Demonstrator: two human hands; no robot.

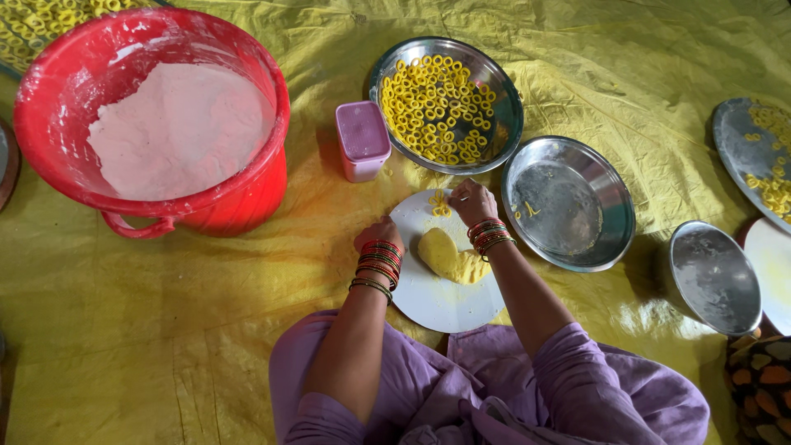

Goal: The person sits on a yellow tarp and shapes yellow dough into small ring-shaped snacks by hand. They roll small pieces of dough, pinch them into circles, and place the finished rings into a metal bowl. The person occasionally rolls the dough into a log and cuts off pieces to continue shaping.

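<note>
Far to your left stands the red bucket (152, 124), the biggest vessel here, holding a bed of pale flour with dusted walls. Right of it, the steel bowl (446, 105) is filled with small yellow dough rings (437, 107). Nearer and further right, a second steel bowl (568, 203) holds only a few yellow scraps. At the right edge, a steel plate (754, 156) with more rings is cut off by the frame, and nearer, a steel dish (714, 277) looks bare.

Directly before you on the yellow sheet (165, 330) lies the round white board (437, 301). The lump of yellow dough (449, 257) rests on it between your wrists. Your left hand (379, 235) is closed at the board's left rim; what it grips is hidden. Your right hand (471, 202) pinches at a small dough ring (440, 206) on the far part of the board, though the fingertips are probably curled under and hard to read.

The small pink lidded tub (362, 140) sits between bucket and ring bowl; its contents are hidden.
</note>
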